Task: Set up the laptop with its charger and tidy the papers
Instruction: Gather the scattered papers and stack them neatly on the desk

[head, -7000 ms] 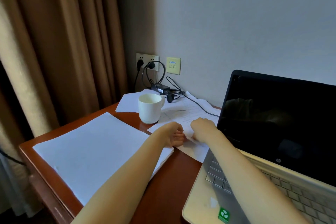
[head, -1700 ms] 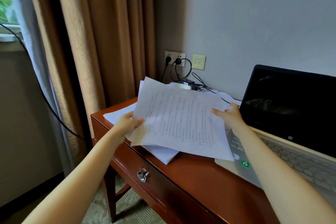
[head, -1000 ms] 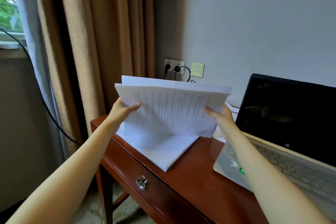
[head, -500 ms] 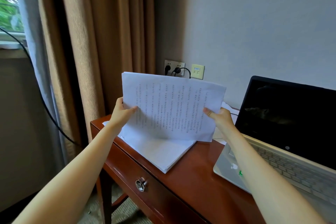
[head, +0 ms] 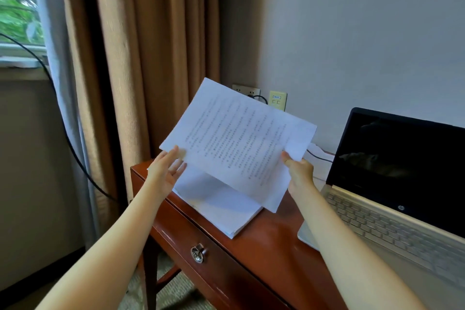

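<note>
The printed white paper sheets (head: 236, 141) hang above a stack of white paper (head: 221, 209) on the left end of the reddish wooden desk (head: 271, 254). The open silver laptop (head: 392, 209) stands to the right, the beige wall sockets (head: 276, 100) behind, and the brown fabric curtain (head: 141, 58) to the left.

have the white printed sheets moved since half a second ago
Yes: the white printed sheets have tilted clockwise, their top left corner now up beside the white wall socket.

Bare forearms (head: 120, 234), bare left hand (head: 164, 170) and right hand (head: 300, 171)
</note>
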